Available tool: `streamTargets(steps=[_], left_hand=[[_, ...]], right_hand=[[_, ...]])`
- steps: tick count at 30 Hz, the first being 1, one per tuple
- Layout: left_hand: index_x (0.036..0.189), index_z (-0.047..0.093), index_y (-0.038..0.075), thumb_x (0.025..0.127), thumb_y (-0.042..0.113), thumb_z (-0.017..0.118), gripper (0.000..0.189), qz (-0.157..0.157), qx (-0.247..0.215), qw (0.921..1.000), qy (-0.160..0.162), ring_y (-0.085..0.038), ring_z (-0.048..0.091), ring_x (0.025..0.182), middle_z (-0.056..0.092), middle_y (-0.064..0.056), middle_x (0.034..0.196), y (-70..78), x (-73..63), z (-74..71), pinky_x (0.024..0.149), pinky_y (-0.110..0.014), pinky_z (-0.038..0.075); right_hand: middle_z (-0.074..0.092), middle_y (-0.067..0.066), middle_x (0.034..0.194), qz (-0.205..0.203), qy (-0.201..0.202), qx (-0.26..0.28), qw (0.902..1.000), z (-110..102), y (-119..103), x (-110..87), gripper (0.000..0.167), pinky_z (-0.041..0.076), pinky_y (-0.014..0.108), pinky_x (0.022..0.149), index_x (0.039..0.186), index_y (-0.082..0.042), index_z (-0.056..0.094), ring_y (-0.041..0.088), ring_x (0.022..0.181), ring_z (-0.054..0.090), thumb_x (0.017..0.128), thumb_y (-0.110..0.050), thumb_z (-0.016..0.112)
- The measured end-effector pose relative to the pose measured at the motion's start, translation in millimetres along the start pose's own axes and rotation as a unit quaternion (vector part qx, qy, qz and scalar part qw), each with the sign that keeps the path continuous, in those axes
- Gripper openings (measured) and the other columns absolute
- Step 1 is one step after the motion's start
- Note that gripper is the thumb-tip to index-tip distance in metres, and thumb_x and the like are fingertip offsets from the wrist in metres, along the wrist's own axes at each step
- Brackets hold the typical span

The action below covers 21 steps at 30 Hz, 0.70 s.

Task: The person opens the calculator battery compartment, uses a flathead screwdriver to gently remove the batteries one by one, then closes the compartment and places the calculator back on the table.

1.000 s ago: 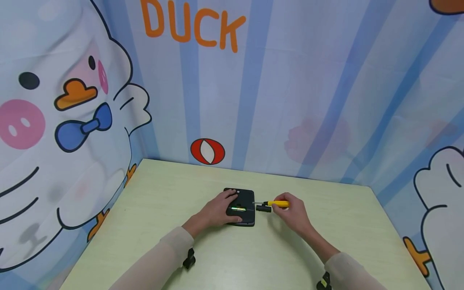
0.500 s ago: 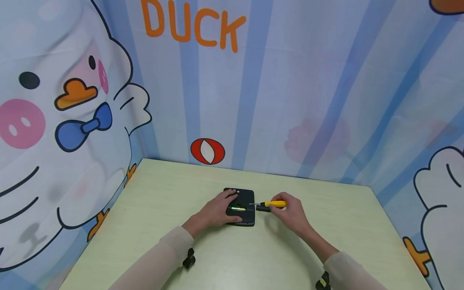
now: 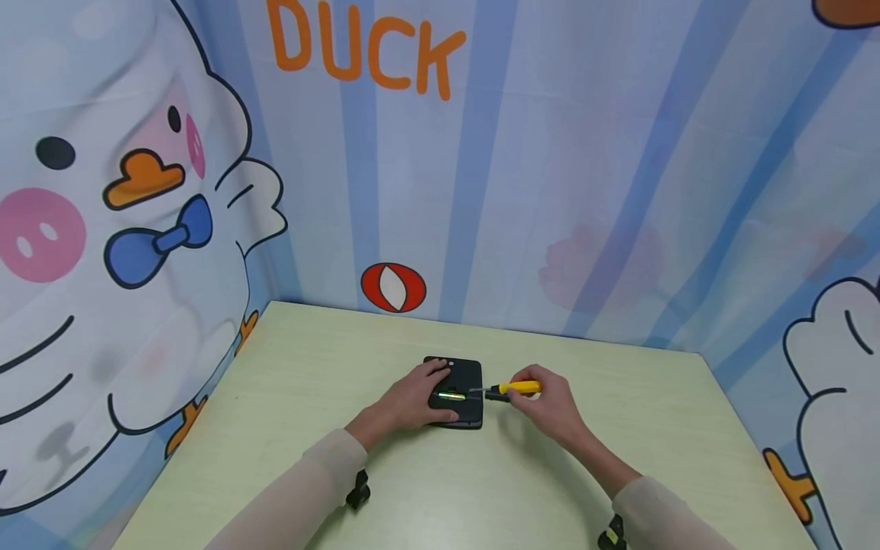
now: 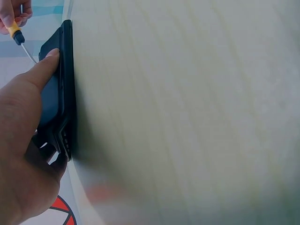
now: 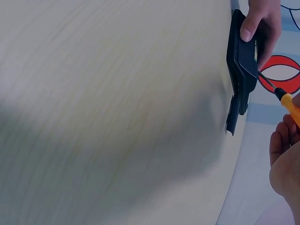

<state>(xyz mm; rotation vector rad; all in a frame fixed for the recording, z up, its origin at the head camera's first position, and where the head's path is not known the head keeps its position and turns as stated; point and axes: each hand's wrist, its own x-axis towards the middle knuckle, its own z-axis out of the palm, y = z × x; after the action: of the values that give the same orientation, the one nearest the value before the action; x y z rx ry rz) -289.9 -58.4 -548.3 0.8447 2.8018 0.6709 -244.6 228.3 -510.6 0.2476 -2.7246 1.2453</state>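
Observation:
A flat black device (image 3: 466, 412) lies on the table with a bright greenish cylinder, like a battery, in its open slot. My left hand (image 3: 415, 395) holds it from the left side, thumb and fingers spread over its upper face. In the left wrist view, the thumb lies along the black device (image 4: 51, 101) and other fingers curl at its edge. My right hand (image 3: 553, 401) grips the yellow handle of a screwdriver (image 3: 524, 387). Its thin metal shaft points left, the tip overlapping the device close to the slot's right end.
A small black piece (image 3: 496, 396) lies on the table just right of the device, partly under the screwdriver in this view. The pale wooden table (image 3: 474, 496) ends at a blue striped duck-print cloth (image 3: 516, 191), which stands behind and at both sides.
My right hand has shifted left and slightly nearer, carrying the screwdriver tip from the device's right edge inward toward the slot. The left hand and device have stayed put.

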Motion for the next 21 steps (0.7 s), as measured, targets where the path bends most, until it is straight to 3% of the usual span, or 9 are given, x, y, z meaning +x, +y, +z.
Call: streamTargets(steps=[15, 21], left_hand=[[0.163, 0.042, 0.011, 0.094, 0.062, 0.073, 0.091, -0.002, 0.001, 1.0000, -0.002, -0.031, 0.032, 0.156, 0.033, -0.008, 0.171, 0.7, -0.2, -0.2, 0.121, -0.049, 0.039], [0.163, 0.042, 0.011, 0.094, 0.062, 0.073, 0.092, -0.002, 0.003, 1.0000, 0.000, -0.031, 0.032, 0.156, 0.033, -0.008, 0.171, 1.6, -0.9, -0.6, 0.121, -0.049, 0.039]], right_hand=[[0.072, -0.002, 0.099, -0.041, -0.007, -0.007, 0.9991, 0.1, -11.3, -2.0, 0.013, 0.056, 0.039, 0.087, 0.101, -0.014, 0.076, 0.021, 0.093, 0.062, 0.090, -0.015, 0.082], [0.070, -0.003, 0.096, -0.068, -0.013, -0.011, 0.9976, 1.5, -19.1, -1.8, 0.013, 0.058, 0.048, 0.085, 0.099, -0.014, 0.076, 0.021, 0.089, 0.061, 0.088, -0.010, 0.083]])
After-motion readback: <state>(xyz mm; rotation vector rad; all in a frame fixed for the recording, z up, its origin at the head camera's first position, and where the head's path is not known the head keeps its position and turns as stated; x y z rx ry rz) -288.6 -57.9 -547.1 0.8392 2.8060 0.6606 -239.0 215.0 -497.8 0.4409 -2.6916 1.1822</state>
